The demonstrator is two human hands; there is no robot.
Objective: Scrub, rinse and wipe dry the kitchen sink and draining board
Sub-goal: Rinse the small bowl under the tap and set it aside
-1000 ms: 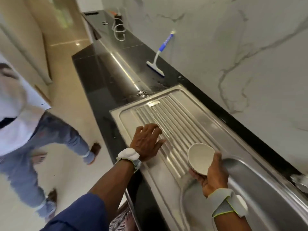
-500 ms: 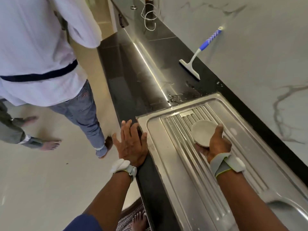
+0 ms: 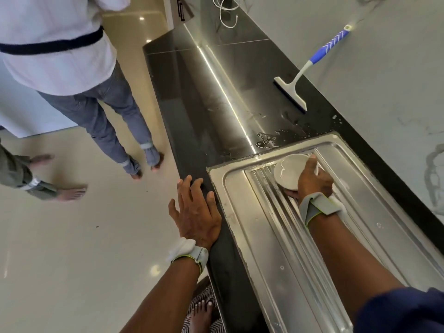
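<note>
**Bowl at the drainer's far end**

A bystander [image 3: 72,56] stands close beside the counter [image 3: 192,104]. The left hand [image 3: 194,212] lies flat on its edge, fingers spread. On the drainer [image 3: 259,236], the right hand [image 3: 314,182] grips a bowl [image 3: 288,173], thumb over the rim. It seems to be pouring water. Overshoot would swell the puddle [image 3: 266,140] and wet the floor. A squeegee [image 3: 292,93] leans beyond; the sink is out of view.

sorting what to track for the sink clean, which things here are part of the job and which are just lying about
In the job: draining board; white bowl, gripped by the right hand over the board's far end; squeegee, untouched against the wall, probably for drying.

Just lying about: white cable on the far counter; person in a white top standing by.
</note>
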